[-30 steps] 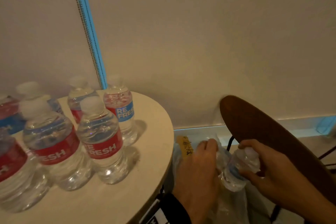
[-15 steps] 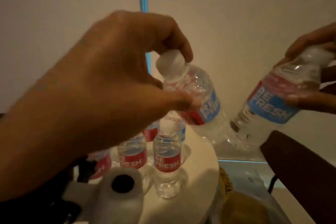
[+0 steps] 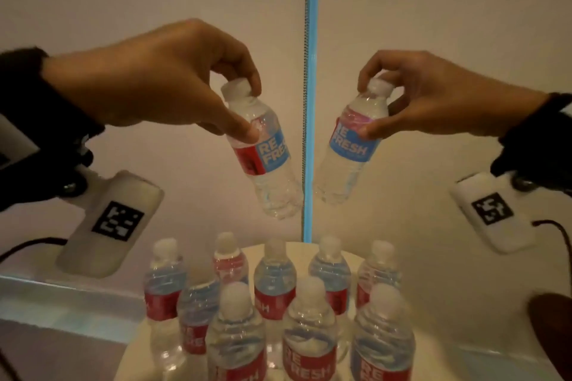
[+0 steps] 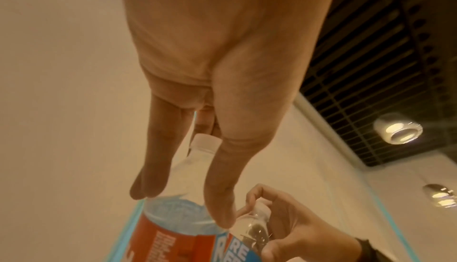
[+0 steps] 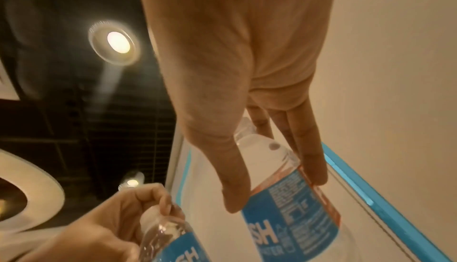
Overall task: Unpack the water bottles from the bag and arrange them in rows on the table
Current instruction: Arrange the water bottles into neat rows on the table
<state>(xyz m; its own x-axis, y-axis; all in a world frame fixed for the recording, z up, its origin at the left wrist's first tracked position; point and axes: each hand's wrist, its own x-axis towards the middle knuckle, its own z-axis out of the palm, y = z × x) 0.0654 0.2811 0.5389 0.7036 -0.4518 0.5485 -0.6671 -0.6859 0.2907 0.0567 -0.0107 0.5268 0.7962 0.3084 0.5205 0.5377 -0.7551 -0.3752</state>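
My left hand (image 3: 247,114) grips a small clear water bottle (image 3: 266,158) with a red and blue label by its neck and shoulder, thumb on the label. My right hand (image 3: 368,108) holds a second such bottle (image 3: 346,158) the same way. Both bottles hang tilted in the air, bases leaning toward each other, well above the round white table (image 3: 433,349). Several capped bottles (image 3: 275,291) stand close together in rows on that table. The left wrist view shows my left-hand bottle (image 4: 183,225) under thumb and fingers; the right wrist view shows my right-hand bottle (image 5: 294,201). The bag is out of view.
A blue strip (image 3: 310,96) runs vertically up the pale wall behind the bottles. A dark brown chair back (image 3: 554,318) shows at the lower right. Wrist cameras with black-and-white markers (image 3: 117,219) (image 3: 492,209) hang below both wrists.
Both hands came up out of the bag, each with a bottle, and now hold them side by side over the standing rows. The view has turned to face the table.
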